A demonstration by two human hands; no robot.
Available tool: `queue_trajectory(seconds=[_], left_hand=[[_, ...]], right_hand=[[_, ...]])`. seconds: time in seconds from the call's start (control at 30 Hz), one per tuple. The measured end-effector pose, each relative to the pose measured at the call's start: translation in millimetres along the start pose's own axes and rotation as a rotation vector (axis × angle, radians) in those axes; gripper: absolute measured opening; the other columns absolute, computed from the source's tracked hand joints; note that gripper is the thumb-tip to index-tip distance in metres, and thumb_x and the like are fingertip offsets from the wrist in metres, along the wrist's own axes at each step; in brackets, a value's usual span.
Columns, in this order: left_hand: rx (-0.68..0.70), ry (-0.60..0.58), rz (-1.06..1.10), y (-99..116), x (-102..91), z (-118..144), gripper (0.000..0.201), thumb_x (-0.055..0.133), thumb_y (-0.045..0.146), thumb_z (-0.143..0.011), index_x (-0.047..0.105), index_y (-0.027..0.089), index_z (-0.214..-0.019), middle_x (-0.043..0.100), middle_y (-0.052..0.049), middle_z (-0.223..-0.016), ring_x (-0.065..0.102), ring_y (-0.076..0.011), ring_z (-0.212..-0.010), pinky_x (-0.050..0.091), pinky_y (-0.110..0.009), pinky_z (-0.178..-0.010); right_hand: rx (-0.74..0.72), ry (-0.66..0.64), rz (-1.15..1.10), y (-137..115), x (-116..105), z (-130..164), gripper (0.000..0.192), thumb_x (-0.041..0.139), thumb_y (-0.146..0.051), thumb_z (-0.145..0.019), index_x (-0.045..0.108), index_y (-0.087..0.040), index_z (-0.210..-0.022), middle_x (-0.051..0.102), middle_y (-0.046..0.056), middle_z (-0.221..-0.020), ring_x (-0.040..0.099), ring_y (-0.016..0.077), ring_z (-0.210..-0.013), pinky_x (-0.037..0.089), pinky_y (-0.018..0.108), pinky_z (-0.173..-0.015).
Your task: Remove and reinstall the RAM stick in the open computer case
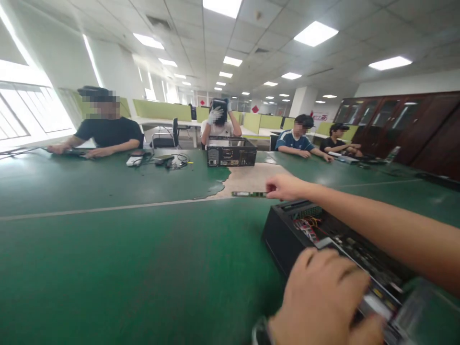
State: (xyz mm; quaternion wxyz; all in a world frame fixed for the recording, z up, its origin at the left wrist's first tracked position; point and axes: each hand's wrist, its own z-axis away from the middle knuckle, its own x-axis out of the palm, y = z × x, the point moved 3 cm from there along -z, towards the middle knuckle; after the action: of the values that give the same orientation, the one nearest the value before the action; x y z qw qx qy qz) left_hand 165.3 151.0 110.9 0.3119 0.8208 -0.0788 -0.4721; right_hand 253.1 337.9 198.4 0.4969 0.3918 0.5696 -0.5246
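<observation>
An open black computer case [283, 239] lies on the green table [125, 258] at the lower right, with coloured wires and boards showing inside. My left hand [323, 297], a watch on its wrist, rests on the case's near side with the fingers curled over the inner parts. My right hand [287, 187] reaches out past the case's far end. It pinches one end of a thin green memory stick [247, 194], held level just above the table.
A bare brown patch [251, 177] breaks the green mat beyond the stick. A second open case [232, 153] stands at the far side, with cables and small devices [165, 160] left of it. Several other people sit along the far edge.
</observation>
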Motion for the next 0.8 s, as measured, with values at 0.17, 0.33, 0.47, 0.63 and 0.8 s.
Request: queue_trajectory(seconds=[0.17, 0.33, 0.47, 0.63, 0.8], left_hand=[[0.027, -0.338, -0.467, 20, 19.1, -92, 0.065, 0.033, 0.072, -0.084, 0.064, 0.023, -0.113, 0.067, -0.009, -0.115, 0.057, -0.0293, -0.111, 0.042, -0.045, -0.095], [0.047, -0.286, -0.586, 47, 5.5, -22, 0.066, 0.028, 0.072, -0.086, 0.067, 0.020, -0.095, 0.068, -0.009, -0.099, 0.059, -0.0289, -0.098, 0.043, -0.045, -0.083], [0.065, -0.212, -0.540, 84, -23.1, 80, 0.049, 0.041, 0.064, -0.088, 0.066, 0.022, -0.090, 0.064, -0.004, -0.092, 0.056, -0.0236, -0.092, 0.040, -0.042, -0.084], [0.001, -0.241, -0.425, 129, -39.1, 170, 0.039, 0.056, 0.060, -0.082, 0.065, 0.024, -0.092, 0.063, -0.002, -0.095, 0.054, -0.0215, -0.093, 0.034, -0.043, -0.095], [0.008, -0.344, -0.334, 155, -41.4, 206, 0.036, 0.063, 0.057, -0.079, 0.065, 0.026, -0.095, 0.064, 0.001, -0.096, 0.055, -0.0197, -0.093, 0.032, -0.040, -0.100]], right_hand=[[0.274, 0.220, -0.134, 108, -14, 176, 0.014, 0.048, -0.029, -0.083, 0.053, -0.018, -0.075, 0.070, 0.006, -0.076, 0.065, 0.0166, -0.061, 0.046, 0.025, -0.056], [0.286, 0.403, -0.257, 102, 16, 306, 0.024, 0.041, -0.041, -0.089, 0.052, -0.020, -0.082, 0.070, 0.004, -0.084, 0.065, 0.0165, -0.074, 0.047, 0.027, -0.065], [0.040, 0.695, -0.090, 43, 58, 378, 0.024, 0.044, -0.042, -0.093, 0.056, -0.021, -0.089, 0.065, 0.003, -0.087, 0.060, 0.0188, -0.085, 0.044, 0.031, -0.075], [-0.227, 1.030, -0.042, -37, 90, 433, 0.006, 0.048, -0.024, -0.092, 0.052, -0.020, -0.092, 0.059, 0.000, -0.079, 0.057, 0.0120, -0.070, 0.045, 0.024, -0.067], [-0.204, 0.945, 0.023, -73, 87, 468, 0.012, 0.048, -0.032, -0.094, 0.054, -0.022, -0.094, 0.065, -0.001, -0.077, 0.064, 0.0116, -0.066, 0.047, 0.020, -0.061]])
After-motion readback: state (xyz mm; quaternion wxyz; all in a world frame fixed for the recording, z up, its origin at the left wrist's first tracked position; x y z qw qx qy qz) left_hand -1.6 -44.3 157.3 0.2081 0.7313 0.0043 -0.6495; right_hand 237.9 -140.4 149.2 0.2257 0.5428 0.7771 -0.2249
